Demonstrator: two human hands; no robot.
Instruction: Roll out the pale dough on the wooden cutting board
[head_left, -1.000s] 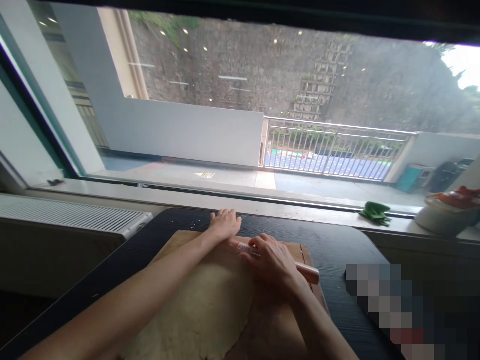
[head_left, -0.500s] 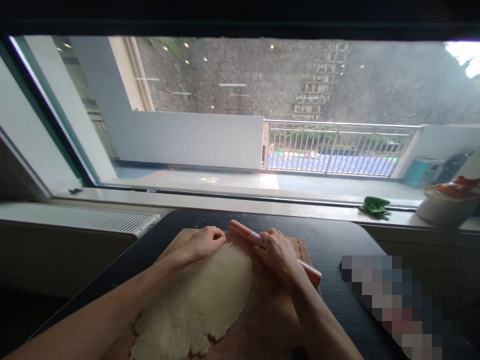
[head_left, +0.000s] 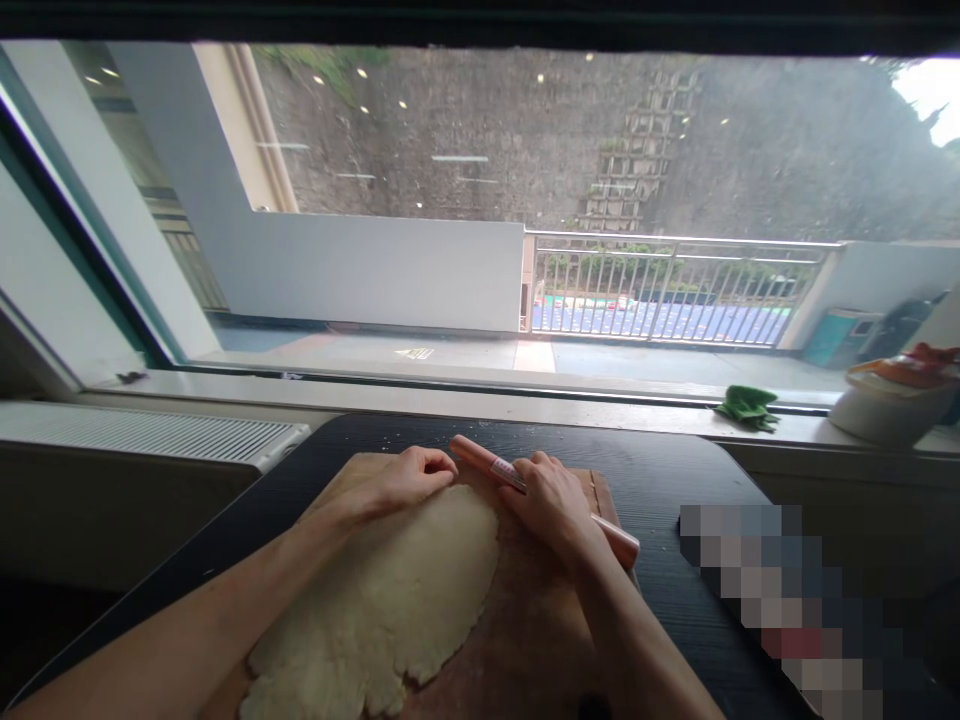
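Note:
A flat, rolled-out sheet of pale dough [head_left: 397, 590] with a ragged near edge lies on a wooden board [head_left: 525, 660]. At the far tip of the dough is my left hand [head_left: 412, 477], its fingers curled and thumb and forefinger pressed together; whether anything is between them is hidden. My right hand [head_left: 551, 500] is closed around a pinkish rolling pin [head_left: 616, 540] with a label on its shaft. The pin lies slantwise over the far right part of the board, apart from the dough.
The board rests on a black table [head_left: 667, 480] with white specks near its far edge. A pixelated object [head_left: 780, 610] lies on the right. Green leaves [head_left: 748, 407] and a pale pot [head_left: 892, 405] stand on the windowsill. A radiator [head_left: 150, 432] is at the left.
My left fingertips have shifted slightly at the dough's far tip, with the thumb and forefinger forming a rounder loop. The right hand stays on the rolling pin. The whole view has moved a little.

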